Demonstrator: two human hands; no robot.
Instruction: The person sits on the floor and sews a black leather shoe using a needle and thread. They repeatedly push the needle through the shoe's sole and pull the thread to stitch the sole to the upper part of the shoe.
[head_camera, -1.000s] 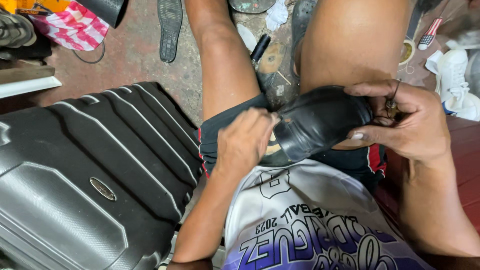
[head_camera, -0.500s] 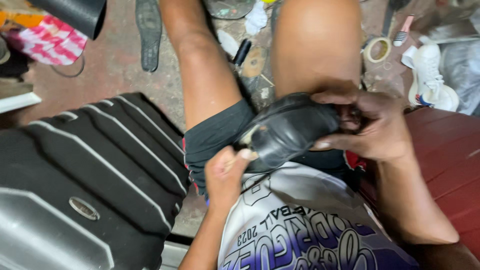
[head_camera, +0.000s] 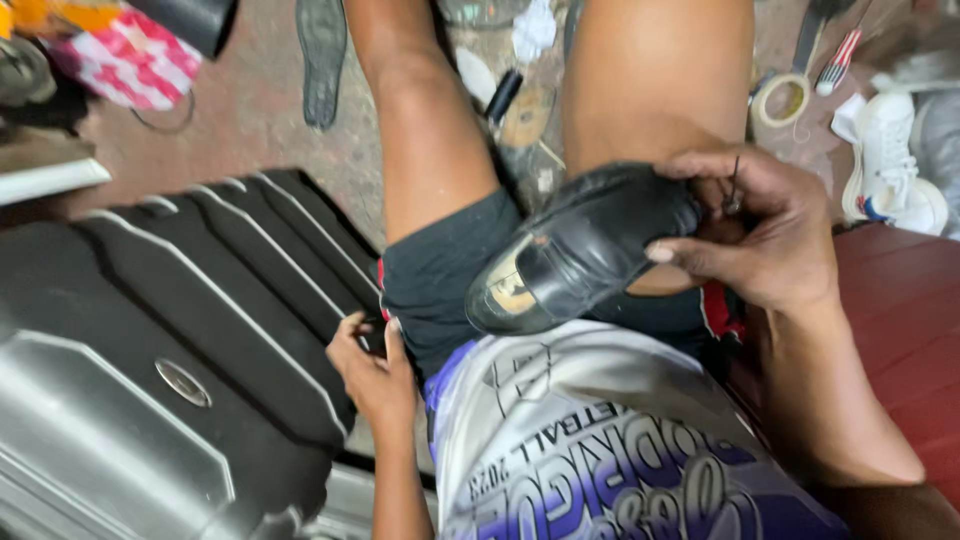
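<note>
Resting across the lap at frame centre, a black shoe (head_camera: 585, 245) lies on the right thigh, toe pointing lower left, heel end up toward the right. The right hand (head_camera: 765, 235) holds it at the heel end: thumb pressed on the shoe's upper side, fingers curled over the top edge, a thin dark needle-like bit pinched at the fingertips, too small to tell exactly. So the shoe sticks out left of the grip, most of its length free and bearing on the leg.

The left hand (head_camera: 372, 365) is off the shoe, lower and left of it, at the hem of the dark shorts (head_camera: 440, 275) beside the edge of a black ribbed suitcase (head_camera: 170, 330). Its fingers are bent inward; whether they pinch anything I cannot tell. A white and purple printed shirt (head_camera: 600, 450) fills the bottom centre. A dark red surface (head_camera: 905, 320) sits at the right edge.

Farther up, on the floor between the knees: a dark marker-like tube (head_camera: 503, 95) and scraps. A roll of tape (head_camera: 782, 98) and a toothbrush (head_camera: 838, 62) lie upper right, a white sneaker (head_camera: 890, 160) just beyond. A shoe sole (head_camera: 322, 60) lies at top, left of the left knee, and a red and white checked bag (head_camera: 130, 60) in the upper left corner.
</note>
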